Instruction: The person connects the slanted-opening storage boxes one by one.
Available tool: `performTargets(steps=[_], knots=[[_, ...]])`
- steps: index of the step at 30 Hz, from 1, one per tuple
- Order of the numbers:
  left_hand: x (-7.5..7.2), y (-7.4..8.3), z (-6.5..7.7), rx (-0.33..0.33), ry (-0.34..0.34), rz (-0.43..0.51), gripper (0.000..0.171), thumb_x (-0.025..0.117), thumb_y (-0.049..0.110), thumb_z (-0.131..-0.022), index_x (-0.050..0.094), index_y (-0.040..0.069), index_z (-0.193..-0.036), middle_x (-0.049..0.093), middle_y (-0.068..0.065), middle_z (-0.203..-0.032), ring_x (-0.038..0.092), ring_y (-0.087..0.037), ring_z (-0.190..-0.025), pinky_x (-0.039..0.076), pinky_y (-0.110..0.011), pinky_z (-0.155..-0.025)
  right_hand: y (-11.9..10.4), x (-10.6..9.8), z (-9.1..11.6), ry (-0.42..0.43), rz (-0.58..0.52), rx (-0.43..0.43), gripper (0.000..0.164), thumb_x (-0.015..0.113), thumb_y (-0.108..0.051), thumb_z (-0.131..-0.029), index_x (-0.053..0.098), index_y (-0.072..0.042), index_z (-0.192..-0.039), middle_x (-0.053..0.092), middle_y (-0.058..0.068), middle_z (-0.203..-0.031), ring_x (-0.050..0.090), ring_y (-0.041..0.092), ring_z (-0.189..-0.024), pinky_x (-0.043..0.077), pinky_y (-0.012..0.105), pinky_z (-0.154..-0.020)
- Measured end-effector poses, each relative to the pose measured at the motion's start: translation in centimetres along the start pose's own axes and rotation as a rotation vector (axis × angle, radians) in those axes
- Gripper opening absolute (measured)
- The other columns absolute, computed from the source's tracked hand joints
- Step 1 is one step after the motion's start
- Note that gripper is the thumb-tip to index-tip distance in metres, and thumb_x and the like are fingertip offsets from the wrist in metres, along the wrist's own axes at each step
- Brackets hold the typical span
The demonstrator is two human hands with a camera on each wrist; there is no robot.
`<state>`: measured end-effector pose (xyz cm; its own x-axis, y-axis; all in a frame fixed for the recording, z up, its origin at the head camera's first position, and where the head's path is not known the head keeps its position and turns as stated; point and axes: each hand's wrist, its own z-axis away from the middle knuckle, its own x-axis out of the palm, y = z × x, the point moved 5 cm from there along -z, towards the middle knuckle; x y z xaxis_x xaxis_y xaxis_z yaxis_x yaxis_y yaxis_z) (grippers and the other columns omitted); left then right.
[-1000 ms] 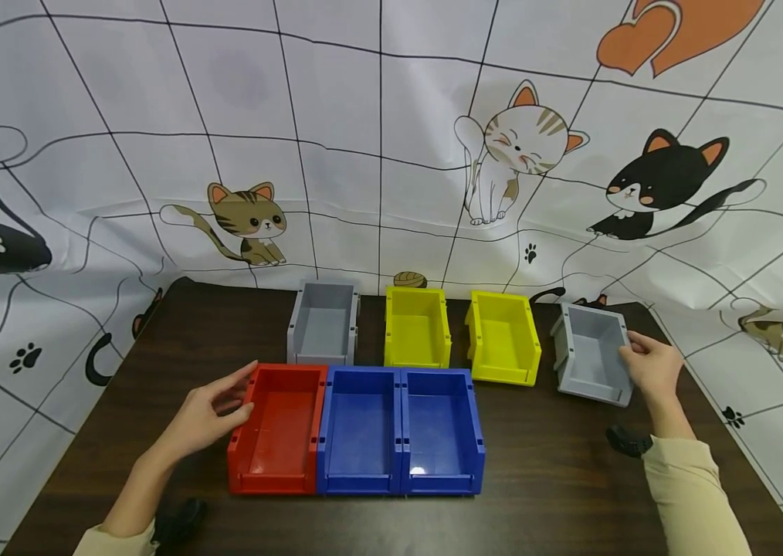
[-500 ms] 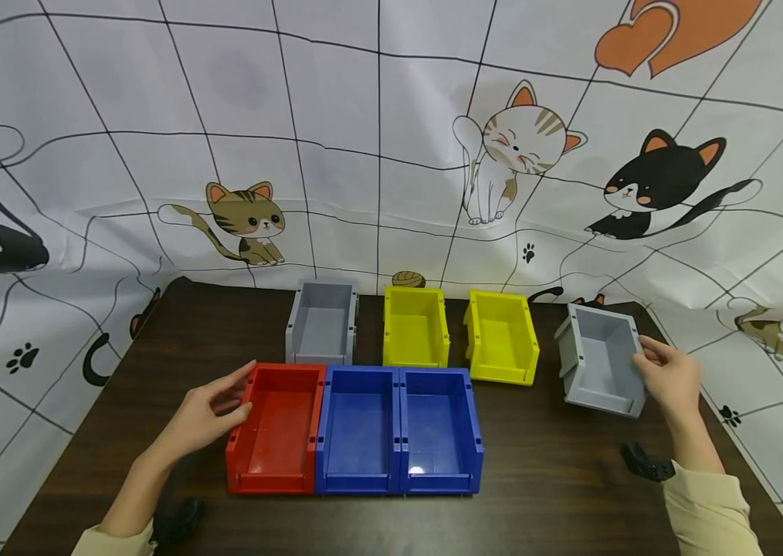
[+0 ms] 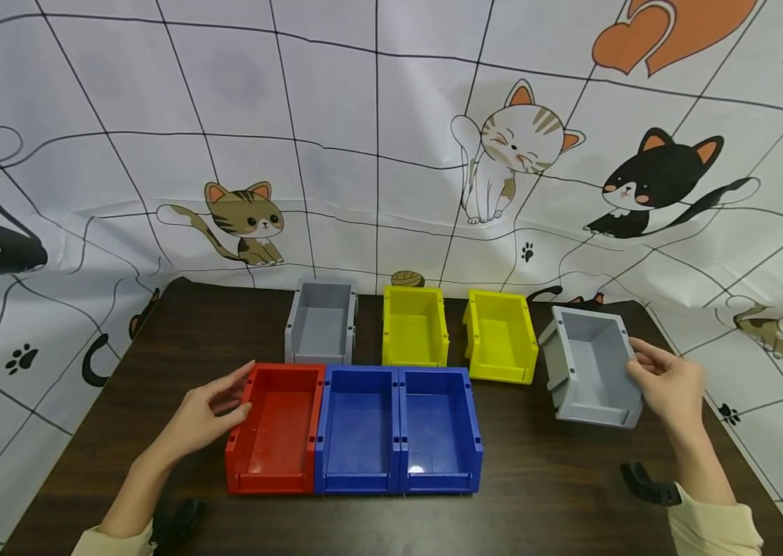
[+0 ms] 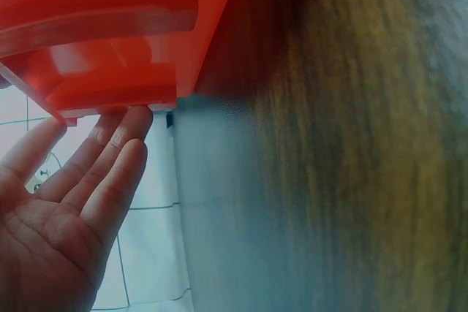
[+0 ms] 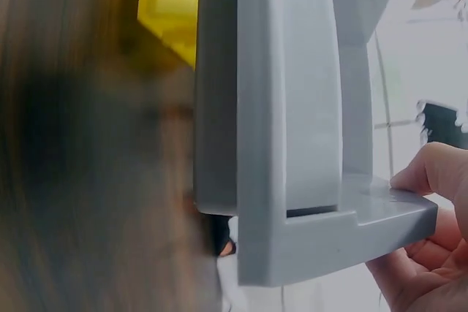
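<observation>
My right hand (image 3: 672, 386) pinches the right wall of a grey storage bin (image 3: 596, 363). That bin is tilted and seems lifted off the tabletop; in the right wrist view its front lip (image 5: 311, 144) is close, with the thumb on one side of the wall and fingers on the other. My left hand (image 3: 200, 413) rests against the left side of a red bin (image 3: 276, 421), its fingers (image 4: 113, 180) extended along the outer wall. Right of the red bin, two blue bins (image 3: 361, 428) stand side by side, touching it in one row.
Behind the row stand another grey bin (image 3: 322, 320) and two yellow bins (image 3: 415, 326), spaced apart on the dark wood table (image 3: 530, 463). A white cat-print cloth (image 3: 336, 100) hangs at the back and sides.
The right hand has raised the grey bin and drawn it nearer, first rightward, then slightly back left. Left hand, red bin and blue bins stay put.
</observation>
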<state>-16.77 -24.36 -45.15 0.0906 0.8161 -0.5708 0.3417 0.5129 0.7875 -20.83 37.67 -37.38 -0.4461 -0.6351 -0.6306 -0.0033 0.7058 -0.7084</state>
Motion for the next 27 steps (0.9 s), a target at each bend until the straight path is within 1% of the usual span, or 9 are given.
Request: performTargets(steps=[2, 4, 7, 11, 14, 15, 18, 24, 27], knots=[[0.0, 0.0, 0.0, -0.001, 0.005, -0.003, 0.062, 0.068, 0.000, -0.082, 0.043, 0.000, -0.139, 0.058, -0.025, -0.120, 0.062, -0.022, -0.097, 0.054, -0.042, -0.077, -0.6, 0.1, 0.4, 0.005, -0.015, -0.019, 0.033, 0.061, 0.001, -0.079, 0.064, 0.010, -0.111, 0.053, -0.029, -0.064, 0.050, -0.016, -0.056, 0.042, 0.006, -0.048], [-0.1, 0.0, -0.1, -0.001, 0.008, -0.007, 0.062, 0.068, 0.000, -0.082, 0.043, 0.000, -0.139, 0.058, -0.025, -0.120, 0.061, -0.023, -0.098, 0.054, -0.041, -0.077, -1.2, 0.2, 0.9, 0.008, -0.018, -0.026, 0.033, 0.061, 0.001, -0.079, 0.065, 0.009, -0.111, 0.061, -0.017, -0.065, 0.051, -0.016, -0.057, 0.043, 0.006, -0.049], [-0.1, -0.1, 0.0, -0.001, 0.008, -0.013, 0.062, 0.068, 0.000, -0.082, 0.043, 0.000, -0.139, 0.058, -0.025, -0.119, 0.061, -0.024, -0.098, 0.054, -0.041, -0.077, -1.8, 0.5, 1.7, 0.012, -0.023, -0.035, 0.032, 0.062, 0.001, -0.078, 0.066, 0.008, -0.109, 0.066, -0.005, -0.069, 0.052, -0.016, -0.058, 0.044, 0.007, -0.049], [0.0, -0.2, -0.1, 0.006, 0.005, -0.013, 0.062, 0.069, 0.000, -0.082, 0.044, 0.000, -0.138, 0.058, -0.025, -0.119, 0.062, -0.020, -0.097, 0.054, -0.041, -0.076, -2.6, 0.8, 2.9, -0.004, -0.030, -0.042, 0.031, 0.062, 0.001, -0.078, 0.067, 0.006, -0.109, 0.060, -0.022, -0.067, 0.053, -0.015, -0.058, 0.044, 0.007, -0.049], [0.0, -0.2, -0.1, 0.015, 0.004, -0.008, 0.062, 0.069, 0.000, -0.082, 0.044, 0.000, -0.138, 0.059, -0.025, -0.119, 0.061, -0.014, -0.098, 0.054, -0.041, -0.076, -3.2, 1.2, 3.8, -0.028, -0.031, -0.055, 0.031, 0.063, 0.002, -0.079, 0.068, 0.005, -0.109, 0.053, -0.030, -0.068, 0.053, -0.014, -0.059, 0.045, 0.009, -0.049], [0.0, -0.2, -0.1, 0.017, 0.004, -0.008, 0.062, 0.069, 0.000, -0.082, 0.044, 0.000, -0.138, 0.059, -0.025, -0.119, 0.061, -0.012, -0.098, 0.054, -0.041, -0.076, -3.4, 1.3, 4.0, -0.035, -0.032, -0.062, 0.031, 0.062, 0.002, -0.079, 0.068, 0.005, -0.109, 0.054, -0.029, -0.069, 0.054, -0.014, -0.059, 0.045, 0.009, -0.048], [0.0, -0.2, -0.1, 0.017, 0.001, -0.004, 0.062, 0.068, 0.000, -0.082, 0.043, 0.000, -0.138, 0.059, -0.025, -0.119, 0.061, -0.011, -0.098, 0.054, -0.041, -0.076, -4.0, 1.7, 4.7, -0.052, -0.030, -0.089, 0.030, 0.063, 0.003, -0.078, 0.068, 0.005, -0.108, 0.059, -0.020, -0.071, 0.054, -0.012, -0.059, 0.046, 0.011, -0.047], [0.0, -0.2, 0.0, 0.013, -0.001, -0.006, 0.062, 0.068, 0.000, -0.082, 0.043, -0.001, -0.139, 0.058, -0.025, -0.120, 0.061, -0.026, -0.099, 0.054, -0.041, -0.077, -5.1, 2.8, 5.9, -0.082, -0.037, -0.155, 0.030, 0.064, 0.005, -0.077, 0.069, 0.005, -0.107, 0.068, 0.008, -0.074, 0.055, -0.011, -0.059, 0.046, 0.012, -0.047], [0.0, -0.2, 0.0, 0.017, 0.003, -0.008, 0.062, 0.068, 0.000, -0.082, 0.043, -0.001, -0.138, 0.058, -0.025, -0.121, 0.061, -0.023, -0.099, 0.054, -0.041, -0.077, -5.5, 3.3, 6.5, -0.105, -0.046, -0.179, 0.030, 0.064, 0.006, -0.077, 0.069, 0.005, -0.106, 0.067, 0.016, -0.077, 0.055, -0.010, -0.059, 0.046, 0.012, -0.046]])
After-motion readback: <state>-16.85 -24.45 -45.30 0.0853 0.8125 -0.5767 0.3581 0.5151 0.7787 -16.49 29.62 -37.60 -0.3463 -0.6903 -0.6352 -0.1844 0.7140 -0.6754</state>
